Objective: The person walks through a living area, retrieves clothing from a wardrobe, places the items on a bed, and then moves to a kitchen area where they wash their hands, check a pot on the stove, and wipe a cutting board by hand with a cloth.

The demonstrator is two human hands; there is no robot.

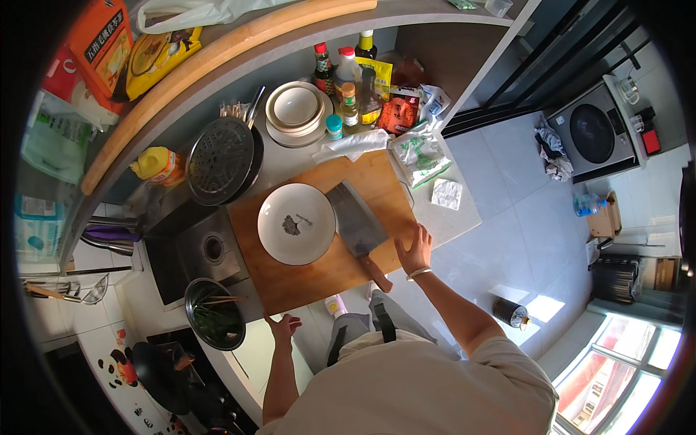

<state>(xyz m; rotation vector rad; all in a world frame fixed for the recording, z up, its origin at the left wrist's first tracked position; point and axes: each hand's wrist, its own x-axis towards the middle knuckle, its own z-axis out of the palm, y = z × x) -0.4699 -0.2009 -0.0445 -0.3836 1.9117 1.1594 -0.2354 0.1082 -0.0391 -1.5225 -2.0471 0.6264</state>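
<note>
A wooden cutting board point(283, 290) lies across the counter. On it rest a white plate point(279, 239) with a dark leaf pattern and, to its right, a cleaver point(359, 225) with its wooden handle over the near edge. My right hand point(415, 254), a bracelet at its wrist, is at the board's right edge; its fingers are spread and hold nothing. By the board's near left corner is my left hand point(283, 328), fingers apart and partly bent, with nothing seen in them. Whether it touches the board I cannot tell.
A sink point(214, 246) is left of the board, with a dark bowl point(215, 322) of greens and chopsticks below it. Behind stand a black perforated pan point(221, 161), stacked bowls point(297, 109) and several bottles point(349, 105). A plastic bag point(420, 156) lies at the far right corner.
</note>
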